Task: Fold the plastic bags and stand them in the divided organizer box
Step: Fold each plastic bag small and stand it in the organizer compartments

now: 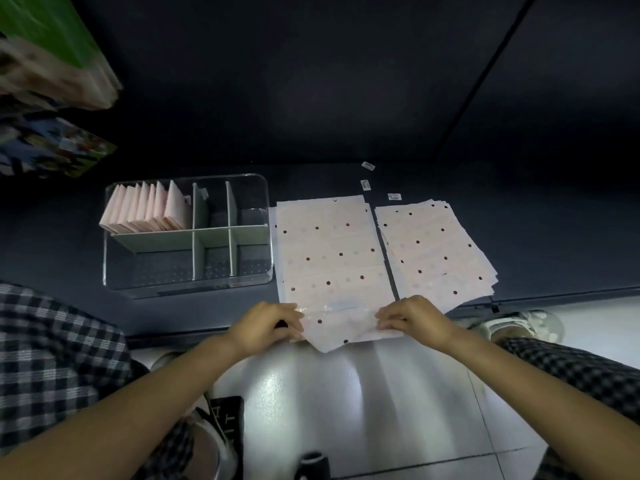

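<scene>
1. The left hand (pixel 268 327), at lower centre of the frame, has its fingers curled and pinches the left side of the bag's (pixel 329 251) near edge.
2. The right hand (pixel 412 317) mirrors it just to the right, fingers curled over the right side of the same edge, gripping the plastic.
3. The bag is pale pink with dark dots and lies flat on the dark surface (pixel 214 313); its near edge hangs over the surface's front rim, lifted and creased between the hands.
4. More sheets show under the bag at its left and far edges.
5. A stack (pixel 436 251) of like dotted bags lies just right of it, fanned slightly, a narrow dark gap between the two.
6. The box (pixel 187 285), clear with pale dividers, stands left of the bag, near but apart from it.
7. Folded bags (pixel 149 211) stand upright in a row in the box's far-left compartment; the other compartments hold none.
8. Three small labels (pixel 366 185) lie on the surface beyond the bags.
9. Checked trouser legs frame both lower corners, over a glossy tiled floor (pixel 346 393).
10. Blurred coloured packages (pixel 52 46) fill the upper left.
</scene>
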Demonstrator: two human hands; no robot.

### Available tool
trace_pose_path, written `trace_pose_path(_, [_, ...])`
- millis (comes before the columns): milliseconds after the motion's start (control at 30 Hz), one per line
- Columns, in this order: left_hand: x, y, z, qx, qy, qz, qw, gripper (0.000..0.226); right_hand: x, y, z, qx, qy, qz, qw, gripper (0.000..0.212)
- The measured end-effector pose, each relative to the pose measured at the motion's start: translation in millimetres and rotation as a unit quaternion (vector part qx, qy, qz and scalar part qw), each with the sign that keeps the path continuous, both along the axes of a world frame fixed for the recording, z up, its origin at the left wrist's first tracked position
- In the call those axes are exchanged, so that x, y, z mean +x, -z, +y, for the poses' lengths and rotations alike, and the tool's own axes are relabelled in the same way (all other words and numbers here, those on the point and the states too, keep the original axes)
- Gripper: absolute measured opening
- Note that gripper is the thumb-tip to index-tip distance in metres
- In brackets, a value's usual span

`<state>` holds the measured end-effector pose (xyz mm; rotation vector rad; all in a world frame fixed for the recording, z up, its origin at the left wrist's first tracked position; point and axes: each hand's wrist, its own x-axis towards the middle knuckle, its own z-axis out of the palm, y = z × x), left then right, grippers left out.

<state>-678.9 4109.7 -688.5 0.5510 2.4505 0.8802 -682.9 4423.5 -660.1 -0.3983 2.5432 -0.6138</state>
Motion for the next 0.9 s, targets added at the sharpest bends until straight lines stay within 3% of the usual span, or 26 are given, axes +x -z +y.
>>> trace_pose_path(133, [-9, -23, -4, 0.062, -0.020, -0.118, 0.991, 0.022, -15, -33, -5, -0.067, -0.004, -0.086, 0.994, 0.011])
trace_pose_path(200, [-14, -40, -1, 0.152, -0.071, -0.152, 0.974, 0.019, -27, -56, -10, -0.101, 0.006, -0.115, 0.988, 0.014])
trace_pose_path(300, [-27, -72, 12, 0.314, -0.210, -0.107, 0.920, 0.015, -54, -85, -16, -0.151, 0.032, -0.086, 0.984, 0.018])
trace_pose_path(367, [-38, -87, 18, 0.346, -0.260, -0.028, 0.901, 0.021, -77, -93, -18, -0.160, 0.055, -0.048, 0.984, 0.015])
trace_pose_path(500, [-48, -86, 27, 0.244, -0.283, 0.148, 0.916, 0.028, -122, -74, -19, -0.136, 0.113, -0.001, 0.984, 0.011])
trace_pose_path(600, [-45, -59, 34, 0.122, -0.181, 0.247, 0.944, 0.035, -146, -49, -29, -0.107, 0.129, 0.022, 0.986, 0.011])
trace_pose_path(733, [-29, -11, 42, -0.076, 0.011, 0.205, 0.976, 0.060, -167, -17, -44, -0.028, 0.161, 0.029, 0.986, 0.017])
trace_pose_path(833, [-22, 15, 42, -0.174, 0.086, 0.187, 0.963, 0.073, -159, -5, -53, 0.124, 0.151, 0.133, 0.972, 0.036])
trace_pose_path(900, [-23, 22, 41, -0.197, 0.098, 0.177, 0.960, 0.077, -136, 0, -60, 0.119, 0.120, 0.199, 0.965, 0.042])
